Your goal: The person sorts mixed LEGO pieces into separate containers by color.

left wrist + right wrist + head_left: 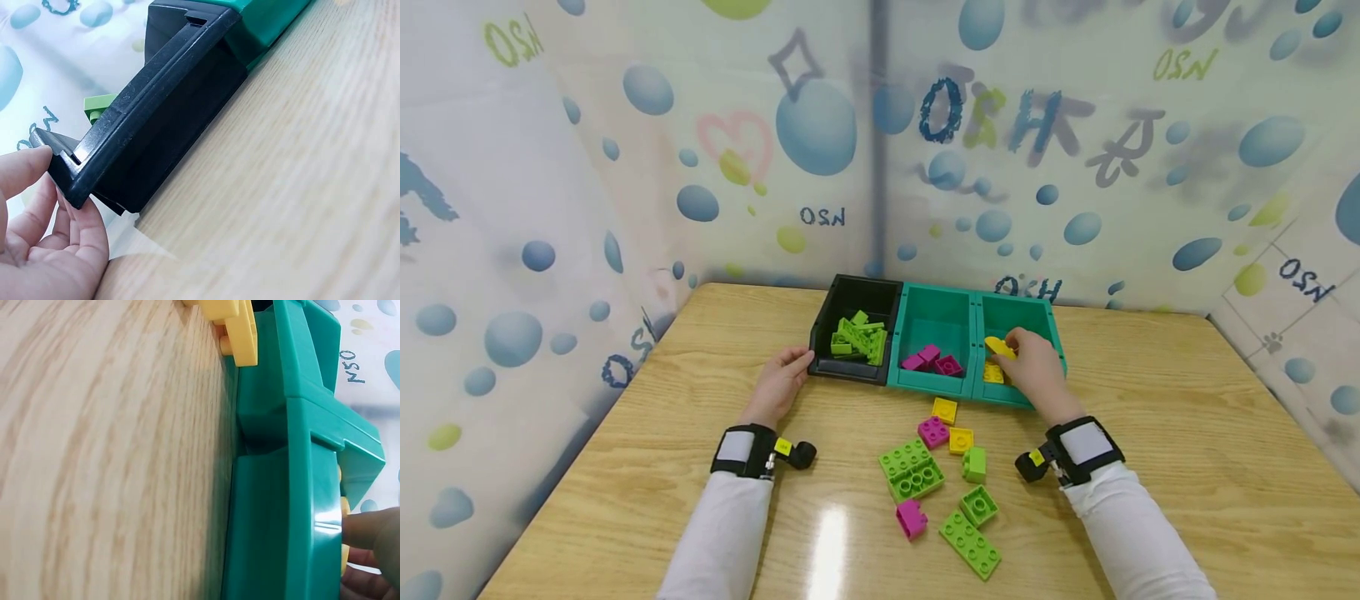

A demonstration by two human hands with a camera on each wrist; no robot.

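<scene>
My left hand (777,385) grips the front left corner of the black bin (156,100), thumb at its rim and fingers curled beneath. Green bricks (857,337) lie inside that bin. My right hand (1036,371) is in the right-hand teal bin (1018,310), pinching a yellow brick (1000,347) between thumb and fingers. Below it in the same bin sits another yellow brick (992,372). In the right wrist view, the bin's front wall hides most of what the fingers (369,528) hold. Magenta bricks (929,358) lie in the middle teal bin (936,312).
In front of the bins, loose bricks lie on the wooden table (1187,417): two yellow bricks (944,410), a magenta brick (933,432), a second magenta brick (912,519) and several green bricks (970,543). A printed curtain (820,233) hangs behind the table.
</scene>
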